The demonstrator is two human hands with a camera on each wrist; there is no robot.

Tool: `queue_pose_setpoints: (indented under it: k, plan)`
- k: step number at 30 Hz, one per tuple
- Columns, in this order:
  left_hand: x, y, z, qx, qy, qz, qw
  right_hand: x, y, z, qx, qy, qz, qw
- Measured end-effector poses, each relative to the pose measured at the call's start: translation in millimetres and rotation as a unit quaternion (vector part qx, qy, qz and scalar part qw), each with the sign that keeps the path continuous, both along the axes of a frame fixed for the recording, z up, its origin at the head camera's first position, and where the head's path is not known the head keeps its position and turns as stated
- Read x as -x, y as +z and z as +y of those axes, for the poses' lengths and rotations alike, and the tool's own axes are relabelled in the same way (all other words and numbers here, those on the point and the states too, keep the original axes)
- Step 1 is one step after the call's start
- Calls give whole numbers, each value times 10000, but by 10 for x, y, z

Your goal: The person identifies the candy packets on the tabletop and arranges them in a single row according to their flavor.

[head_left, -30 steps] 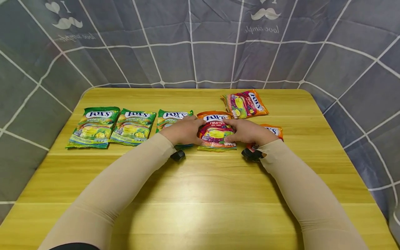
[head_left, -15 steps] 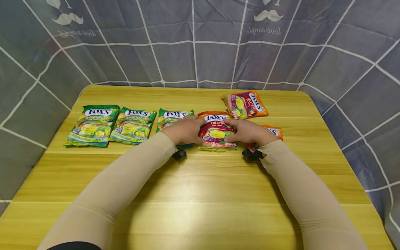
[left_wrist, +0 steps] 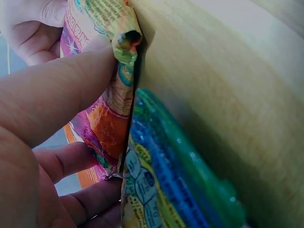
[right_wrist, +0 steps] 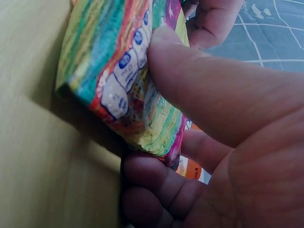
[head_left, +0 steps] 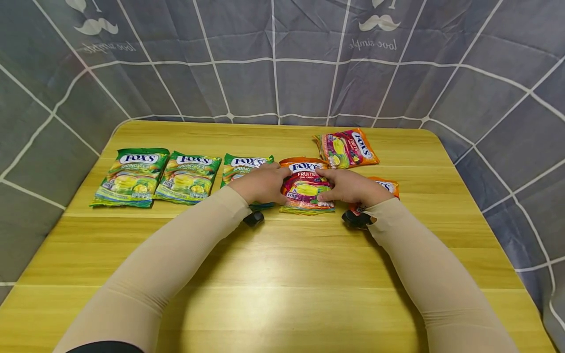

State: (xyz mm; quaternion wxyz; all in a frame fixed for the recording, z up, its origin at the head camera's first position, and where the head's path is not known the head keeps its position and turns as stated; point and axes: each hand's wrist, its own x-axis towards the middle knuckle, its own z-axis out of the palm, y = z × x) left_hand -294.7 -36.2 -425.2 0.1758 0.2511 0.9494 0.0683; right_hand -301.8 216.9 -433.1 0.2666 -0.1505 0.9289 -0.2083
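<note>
Fingers of the left hand (head_left: 263, 184) and right hand (head_left: 351, 186) pinched the red packet (head_left: 305, 189) between them, at nine and three o'clock. Uneven pressure could have skewed it into the green packet (head_left: 240, 166) at nine.

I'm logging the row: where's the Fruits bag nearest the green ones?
In the head view, the Fruits candy bag is right of centre, between the left hand and right hand, beside the rightmost Spring Tea bag.

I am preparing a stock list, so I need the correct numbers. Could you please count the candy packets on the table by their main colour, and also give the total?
Green packets: 3 (one partly covered)
Orange packets: 3 (one largely covered)
Total: 6
</note>
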Motion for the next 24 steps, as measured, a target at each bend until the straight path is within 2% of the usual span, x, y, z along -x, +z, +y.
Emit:
queue_pose_setpoints:
  k: [24]
  plan:
    - [-9,31,1,-3,-19,-38,10000,12,-17,18,57,0,-10,10000]
